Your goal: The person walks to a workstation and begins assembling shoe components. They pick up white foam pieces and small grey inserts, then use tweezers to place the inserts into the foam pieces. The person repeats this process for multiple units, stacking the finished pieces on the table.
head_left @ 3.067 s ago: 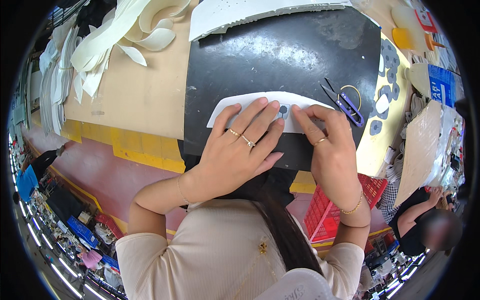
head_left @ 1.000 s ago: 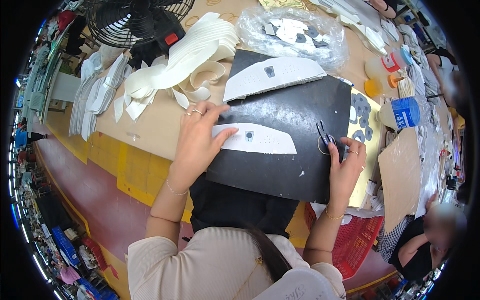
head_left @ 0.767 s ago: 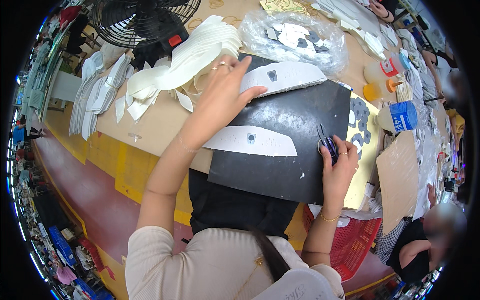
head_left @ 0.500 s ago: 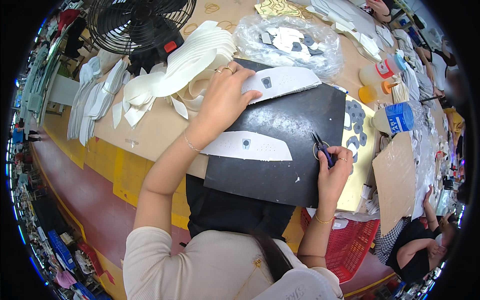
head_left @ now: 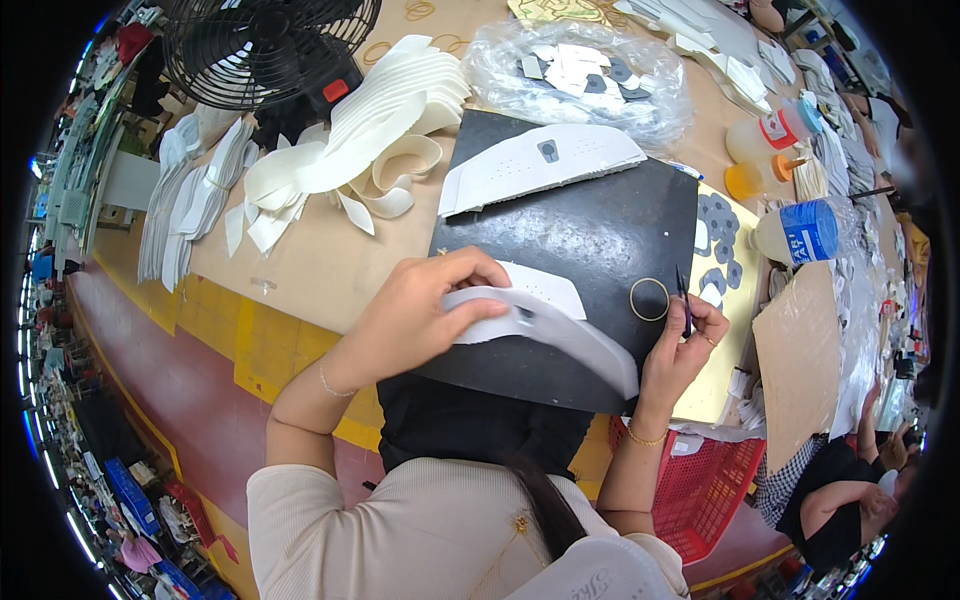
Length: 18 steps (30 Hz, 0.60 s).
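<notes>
My left hand (head_left: 415,315) pinches one end of a white curved fabric piece (head_left: 575,345), lifted and blurred above the mat's near part. Its free end reaches toward my right hand (head_left: 672,365), which is closed around small dark purple snips (head_left: 686,312) with the blades pointing up. Partly hidden below the held piece, another white perforated piece (head_left: 548,285) lies on the black mat (head_left: 600,225). Farther back on the mat rests a stack of similar white pieces (head_left: 545,165), the top one with a grey patch. A rubber band (head_left: 649,299) lies beside the snips.
A black fan (head_left: 270,50) stands back left, near stacked cream strips (head_left: 370,125). Behind the mat sits a plastic bag (head_left: 580,80) of small cut pieces. Bottles (head_left: 795,235) and a yellow board (head_left: 715,370) with grey patches are right. A red basket (head_left: 700,495) sits below.
My left hand has left the stack and come nearer, now with a white piece in it. My right hand has shifted slightly right with the snips, away from the rubber band.
</notes>
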### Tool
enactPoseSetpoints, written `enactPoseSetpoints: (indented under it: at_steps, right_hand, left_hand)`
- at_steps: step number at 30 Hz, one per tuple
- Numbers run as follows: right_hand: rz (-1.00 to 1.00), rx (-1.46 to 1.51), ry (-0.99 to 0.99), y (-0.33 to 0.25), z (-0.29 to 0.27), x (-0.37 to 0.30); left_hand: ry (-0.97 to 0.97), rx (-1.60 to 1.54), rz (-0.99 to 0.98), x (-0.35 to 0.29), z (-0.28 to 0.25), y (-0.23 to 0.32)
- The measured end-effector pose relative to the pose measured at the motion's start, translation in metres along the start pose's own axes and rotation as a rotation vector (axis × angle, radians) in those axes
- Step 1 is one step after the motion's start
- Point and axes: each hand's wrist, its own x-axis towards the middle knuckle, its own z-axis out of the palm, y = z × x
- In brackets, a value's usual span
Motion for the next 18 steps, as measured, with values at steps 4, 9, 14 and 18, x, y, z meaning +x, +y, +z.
enactPoseSetpoints:
  at_steps: [4,9,14,18]
  right_hand:
    - [0.046,-0.078,-0.074,-0.011,0.0,-0.001]
    - [0.061,-0.113,-0.126,-0.008,-0.003,-0.003]
    - [0.016,0.024,-0.085,-0.01,0.001,-0.005]
    - [0.025,-0.058,-0.136,-0.012,-0.002,-0.002]
  left_hand:
    - [0.035,0.267,0.069,0.001,-0.004,-0.026]
    - [0.256,0.393,0.139,0.052,-0.012,-0.021]
    - [0.334,0.534,0.224,0.113,-0.004,-0.042]
    - [0.331,0.662,0.28,0.117,0.004,-0.042]
